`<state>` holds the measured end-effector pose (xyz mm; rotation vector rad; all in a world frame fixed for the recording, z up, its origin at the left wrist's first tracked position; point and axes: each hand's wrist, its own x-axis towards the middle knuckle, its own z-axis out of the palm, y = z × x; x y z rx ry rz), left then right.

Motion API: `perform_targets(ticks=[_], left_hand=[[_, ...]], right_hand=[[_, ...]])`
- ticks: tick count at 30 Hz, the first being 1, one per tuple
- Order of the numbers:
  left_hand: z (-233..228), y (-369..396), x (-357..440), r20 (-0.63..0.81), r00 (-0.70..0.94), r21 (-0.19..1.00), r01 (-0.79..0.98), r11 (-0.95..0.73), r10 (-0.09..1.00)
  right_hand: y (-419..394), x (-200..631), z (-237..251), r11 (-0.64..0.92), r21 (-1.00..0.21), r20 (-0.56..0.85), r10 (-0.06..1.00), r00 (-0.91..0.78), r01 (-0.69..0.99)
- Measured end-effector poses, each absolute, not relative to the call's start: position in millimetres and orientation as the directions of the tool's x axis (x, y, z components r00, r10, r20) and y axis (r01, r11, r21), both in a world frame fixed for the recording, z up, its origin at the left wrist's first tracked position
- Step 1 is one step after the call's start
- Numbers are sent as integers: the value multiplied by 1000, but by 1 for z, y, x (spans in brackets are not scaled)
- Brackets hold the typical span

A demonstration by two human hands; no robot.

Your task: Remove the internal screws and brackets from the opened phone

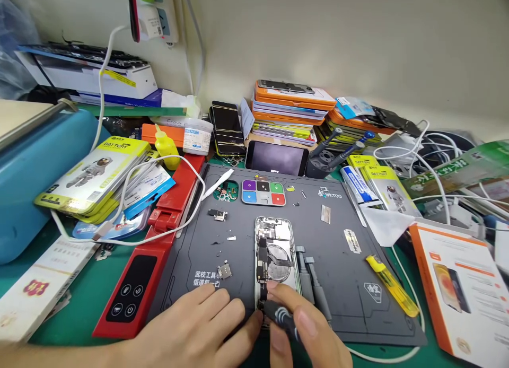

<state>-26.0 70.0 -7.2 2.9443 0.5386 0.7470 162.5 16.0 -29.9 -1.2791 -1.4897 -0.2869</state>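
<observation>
Opened phone [275, 251] lying face-down on grey work mat [350, 272], back removed. Right hand [306, 331] gripping a dark screwdriver [280, 316] at the lower end; left hand [199, 325] resting flat just beside. Yellow-handled tool [392, 286] off right.

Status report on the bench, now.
Left hand flat beside the opened phone, steadying its lower edge. Right hand grips a screwdriver, tip at the phone's bottom end. Two grey tools alongside.
</observation>
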Motion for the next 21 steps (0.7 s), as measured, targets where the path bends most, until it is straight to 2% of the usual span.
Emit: perform_targets(ticks=[2, 5, 9, 15, 19, 21], left_hand=[[-9, 70, -24, 452, 803, 212, 327, -921, 389], [-9, 70, -22, 459, 743, 372, 337, -865, 487], [0, 73, -25, 373, 747, 540, 307, -783, 550], [8, 77, -29, 250, 761, 640, 334, -692, 599], [7, 78, -29, 224, 744, 703, 324, -633, 630], [5, 78, -30, 218, 747, 722, 310, -619, 628]], right_hand=[[13, 163, -27, 388, -450, 818, 541, 197, 804], [4, 163, -20, 363, -489, 762, 621, 185, 793], [-7, 162, -18, 328, -553, 706, 672, 222, 766], [-8, 162, -24, 263, -587, 677, 678, 286, 766], [-3, 158, -10, 320, -728, 645, 619, 447, 606], [-3, 156, -3, 383, -727, 659, 621, 424, 570]])
